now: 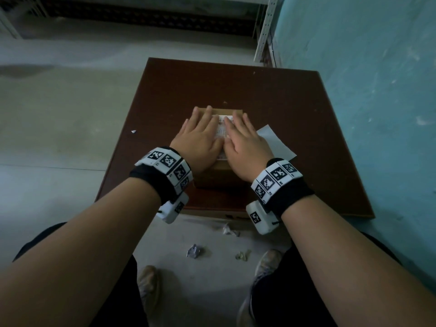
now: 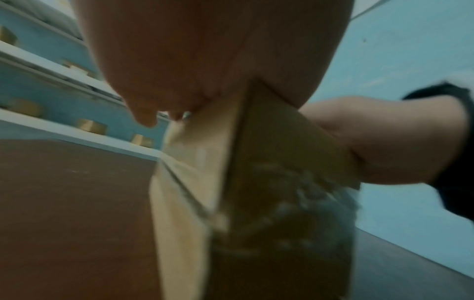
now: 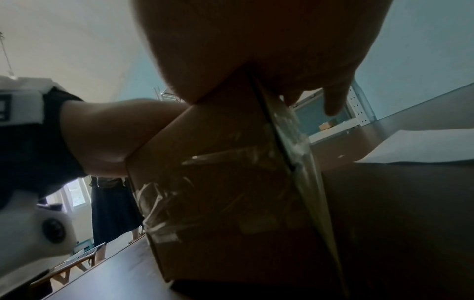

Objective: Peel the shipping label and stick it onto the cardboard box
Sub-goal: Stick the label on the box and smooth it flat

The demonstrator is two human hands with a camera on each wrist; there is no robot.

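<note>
Mostly label [image 1: 221, 128] under both flat hands

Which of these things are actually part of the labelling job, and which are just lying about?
Part of the job:
cardboard box
shipping label
left hand and right hand, flat on it
white backing sheet

Lying about:
crumpled scraps on the floor
paper bit

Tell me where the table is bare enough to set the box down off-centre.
Bare brown table lies beyond the box up to the far edge, and left of the left hand. The right is tighter: a white sheet lies beside the right hand. Both hands press the label.
</note>
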